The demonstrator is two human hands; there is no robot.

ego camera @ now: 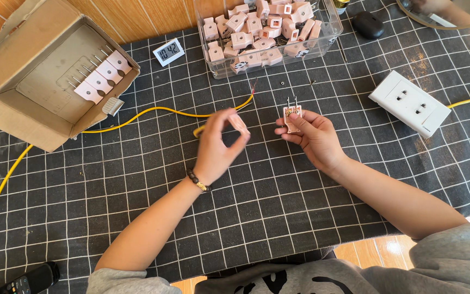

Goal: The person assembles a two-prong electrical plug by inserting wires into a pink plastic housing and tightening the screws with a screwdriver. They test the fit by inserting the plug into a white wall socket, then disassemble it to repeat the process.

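My right hand (pixel 311 136) holds an opened pink plug half (pixel 292 116) with two metal prongs pointing away from me. My left hand (pixel 218 144) pinches a small pink plug cover (pixel 240 123) between thumb and fingertips, a short way left of the other piece. A yellow cable (pixel 153 110) with bare red wire ends runs across the black checked mat (pixel 137 190) just behind my left hand. The two hands are apart.
A clear plastic tub (pixel 267 32) of several pink plugs stands at the back. An open cardboard box (pixel 55 71) with finished plugs lies at back left, a small digital clock (pixel 168 51) beside it. A white socket strip (pixel 410 102) lies right, a black remote (pixel 31 279) front left.
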